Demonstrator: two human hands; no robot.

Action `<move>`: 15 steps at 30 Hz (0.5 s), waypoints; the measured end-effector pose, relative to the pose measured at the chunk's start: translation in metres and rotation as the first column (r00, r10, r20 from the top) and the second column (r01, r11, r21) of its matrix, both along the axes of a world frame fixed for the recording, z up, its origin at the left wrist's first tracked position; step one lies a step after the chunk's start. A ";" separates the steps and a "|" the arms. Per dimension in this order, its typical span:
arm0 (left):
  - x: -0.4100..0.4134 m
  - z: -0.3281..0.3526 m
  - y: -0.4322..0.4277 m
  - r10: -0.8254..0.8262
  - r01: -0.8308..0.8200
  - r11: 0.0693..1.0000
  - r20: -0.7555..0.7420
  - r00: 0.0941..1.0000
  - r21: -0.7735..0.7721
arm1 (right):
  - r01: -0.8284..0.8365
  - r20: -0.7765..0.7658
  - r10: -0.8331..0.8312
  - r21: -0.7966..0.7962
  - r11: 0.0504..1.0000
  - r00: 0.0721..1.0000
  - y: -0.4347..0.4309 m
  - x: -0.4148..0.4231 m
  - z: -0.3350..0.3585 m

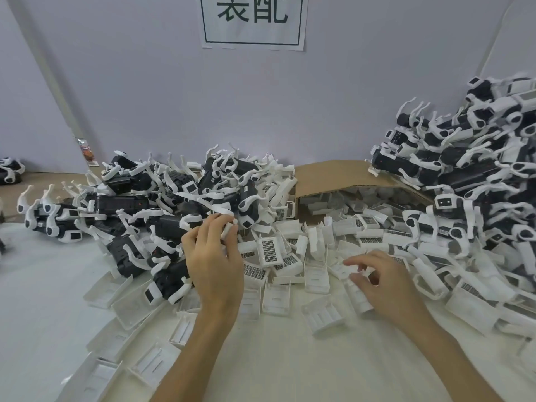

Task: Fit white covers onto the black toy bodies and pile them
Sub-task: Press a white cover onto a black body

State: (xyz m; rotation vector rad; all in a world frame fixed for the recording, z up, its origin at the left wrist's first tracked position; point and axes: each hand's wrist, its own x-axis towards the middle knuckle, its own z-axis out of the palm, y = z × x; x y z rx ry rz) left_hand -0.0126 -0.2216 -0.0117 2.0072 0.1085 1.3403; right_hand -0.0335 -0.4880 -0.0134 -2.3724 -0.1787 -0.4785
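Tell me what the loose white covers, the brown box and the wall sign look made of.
White covers: moulded plastic, probably; smooth, faintly glossy, with crisp ribs and thin walls.
Brown box: cardboard, matt; tan, and its flap bends without breaking.
Wall sign: paper, likely; thin white sheet with printed dark characters.

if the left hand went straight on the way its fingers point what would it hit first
The left hand, gripping a white piece, points up and away; it would most likely meet the pile of black toy bodies just ahead first. Depth is hard to judge.
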 end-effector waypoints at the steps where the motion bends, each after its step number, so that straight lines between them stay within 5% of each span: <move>1: -0.001 0.001 0.000 0.009 -0.008 1.000 0.035 0.999 -0.014 | 0.005 0.050 -0.006 0.025 1.000 0.999 0.000 0.000 0.001; 8: -0.004 0.006 -0.004 -0.088 0.139 0.968 0.238 0.967 -0.209 | 0.023 0.148 -0.037 0.095 0.995 0.988 0.002 -0.003 0.003; 15: -0.010 0.004 -0.026 -0.337 0.337 0.940 0.246 0.909 0.044 | -0.011 0.121 -0.006 0.140 0.990 0.993 0.004 -0.003 0.005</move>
